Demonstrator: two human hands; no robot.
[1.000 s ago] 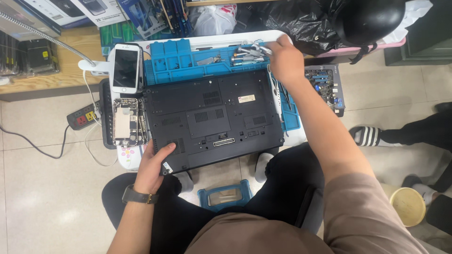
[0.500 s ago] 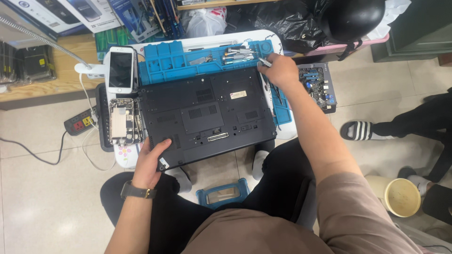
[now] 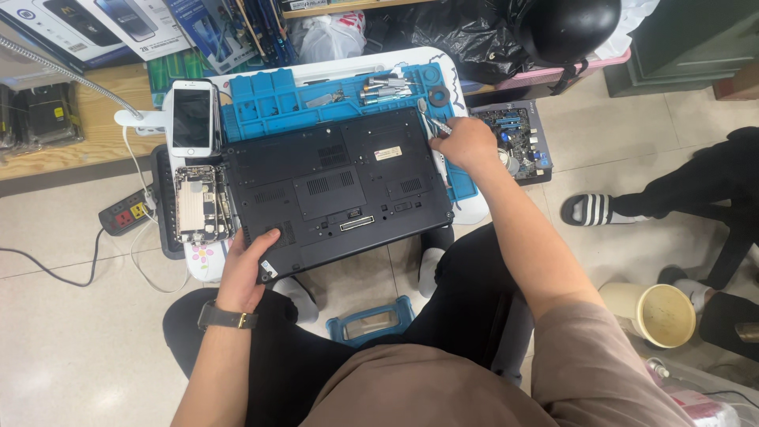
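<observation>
The black laptop (image 3: 336, 186) lay bottom-up on the blue work mat (image 3: 277, 103), on a small white table (image 3: 466, 212). In the head view, we had drawn our right hand (image 3: 468, 144) back from the tools at the mat's far edge to the laptop's far right corner, fingers clenched around a slim metal screwdriver (image 3: 431, 119); we judged work on the base about to begin. Our left hand (image 3: 249, 265) pressed flat, fingers released, on the near left corner. A white phone (image 3: 192, 119) lay just beside the laptop.
</observation>
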